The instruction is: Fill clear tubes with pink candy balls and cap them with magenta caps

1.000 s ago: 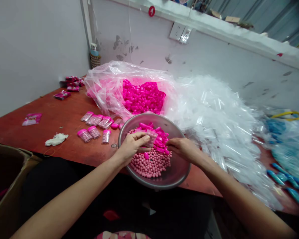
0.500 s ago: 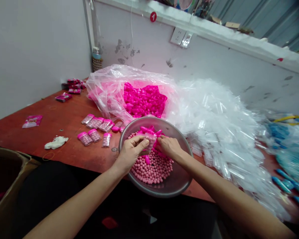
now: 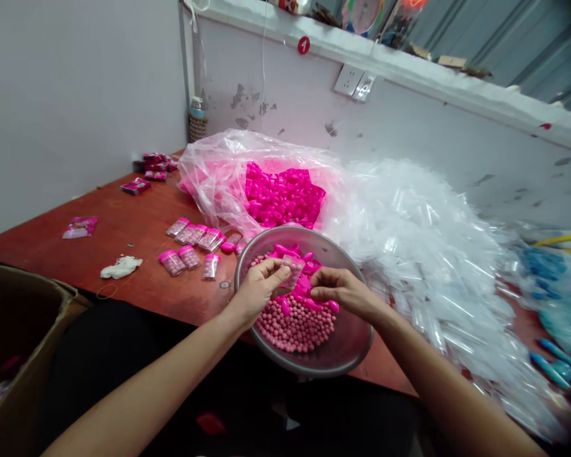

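Observation:
A metal bowl [image 3: 346,355] holds pink beads [image 3: 290,330] and bright pink caps [image 3: 285,249]. Over it, my left hand [image 3: 259,285] grips a small clear container [image 3: 292,270] filled with pink beads between thumb and fingers. Just to the right, above the caps, my right hand [image 3: 340,289] has its thumb and fingers curled toward each other; whether something small sits between the fingertips is hard to see. Left of the bowl, several filled containers with pink caps [image 3: 172,261] lie on the red table [image 3: 143,298].
Behind the bowl lies an open plastic bag of pink caps [image 3: 283,193]. A large heap of clear empty containers [image 3: 423,235] spreads to the right, with blue pieces [image 3: 552,368] beyond. A white cloth-like scrap [image 3: 121,267] and a cardboard box [image 3: 71,304] are at left.
My right hand has lifted away from the caps and moved slightly right, apart from the container. My left hand still holds the container. The whole view has shifted a little.

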A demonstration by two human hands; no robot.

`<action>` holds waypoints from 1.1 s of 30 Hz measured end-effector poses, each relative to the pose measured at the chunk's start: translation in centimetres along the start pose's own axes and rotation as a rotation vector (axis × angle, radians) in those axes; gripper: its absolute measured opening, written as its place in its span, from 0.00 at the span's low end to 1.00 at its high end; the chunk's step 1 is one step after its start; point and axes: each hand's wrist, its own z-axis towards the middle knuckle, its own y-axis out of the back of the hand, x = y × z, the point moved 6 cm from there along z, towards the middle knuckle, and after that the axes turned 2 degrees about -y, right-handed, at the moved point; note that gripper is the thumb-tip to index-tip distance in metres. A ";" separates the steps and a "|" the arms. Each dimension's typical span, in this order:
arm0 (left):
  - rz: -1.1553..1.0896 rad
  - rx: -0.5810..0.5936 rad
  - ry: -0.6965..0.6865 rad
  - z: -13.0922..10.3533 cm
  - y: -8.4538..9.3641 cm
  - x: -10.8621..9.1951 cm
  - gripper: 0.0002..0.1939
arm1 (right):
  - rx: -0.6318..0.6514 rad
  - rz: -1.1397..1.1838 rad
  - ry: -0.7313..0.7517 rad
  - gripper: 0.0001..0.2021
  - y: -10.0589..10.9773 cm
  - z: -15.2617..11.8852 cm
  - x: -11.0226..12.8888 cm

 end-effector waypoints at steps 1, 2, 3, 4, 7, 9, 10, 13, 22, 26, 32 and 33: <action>0.006 0.008 0.011 0.0 -0.1 0.0 0.12 | 0.010 0.142 0.020 0.08 -0.4 -0.4 0.5; 0.013 0.007 0.016 0.0 -0.1 0.0 0.12 | -0.005 0.223 0.032 0.09 -0.8 -0.7 0.9; 0.020 -0.004 0.018 0.1 -0.1 -0.1 0.12 | -0.041 0.278 0.044 0.09 -1.1 -0.9 1.1; 0.026 -0.021 0.016 0.1 0.0 -0.1 0.12 | -0.089 0.323 0.056 0.09 -1.3 -1.1 1.3; 0.026 -0.049 0.002 0.1 0.1 -0.2 0.13 | -0.217 0.404 0.108 0.11 -1.6 -1.7 1.6; 0.031 -0.047 -0.007 0.0 0.1 -0.1 0.14 | -0.278 0.332 0.163 0.12 -1.3 -2.1 2.0; 0.037 -0.046 -0.010 0.0 0.1 -0.1 0.14 | -0.306 0.241 0.193 0.11 -1.1 -2.3 2.3; 0.054 -0.023 -0.005 -0.1 -0.2 0.1 0.14 | -0.369 -0.167 0.320 0.08 -1.0 -2.8 3.6; 0.136 0.014 -0.019 -0.4 -0.1 0.2 0.13 | -0.466 -0.242 0.295 0.07 0.0 -2.2 2.3; 0.345 0.124 -0.100 -0.6 -0.9 0.1 0.12 | -0.634 0.203 0.255 0.08 2.4 -3.4 2.7; 0.501 0.156 -0.200 -1.2 -1.4 -0.5 0.15 | -0.517 0.220 0.374 0.07 -0.3 -2.9 4.8; 0.507 0.142 -0.202 -1.3 -1.3 -0.6 0.15 | -0.511 0.173 0.371 0.08 -0.7 -2.8 4.9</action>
